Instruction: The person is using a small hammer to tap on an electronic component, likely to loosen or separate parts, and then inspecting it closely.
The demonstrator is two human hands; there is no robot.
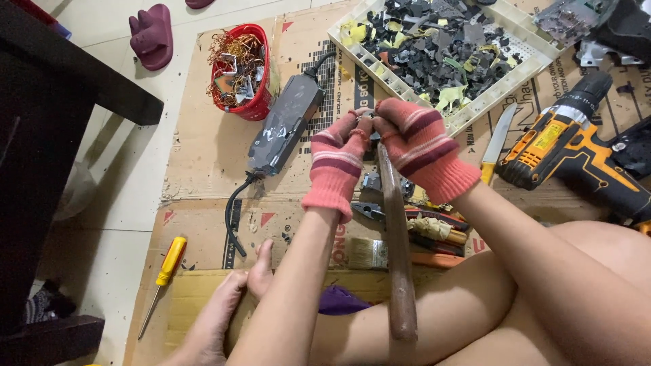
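Both hands, left (337, 167) and right (422, 147), in striped pink knit gloves, closed on a small metal piece (369, 116) between the fingertips. Long brown wooden handle (395, 244) leans below them, likely stiff and heavy; best gripped mid-shaft. Grey power adapter (283, 126) lies left.

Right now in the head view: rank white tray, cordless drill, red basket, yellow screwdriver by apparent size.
1. White tray, largest, though partly cropped by the frame.
2. Cordless drill.
3. Red basket.
4. Yellow screwdriver, thinnest; its length about matches the basket's, so these two are close.
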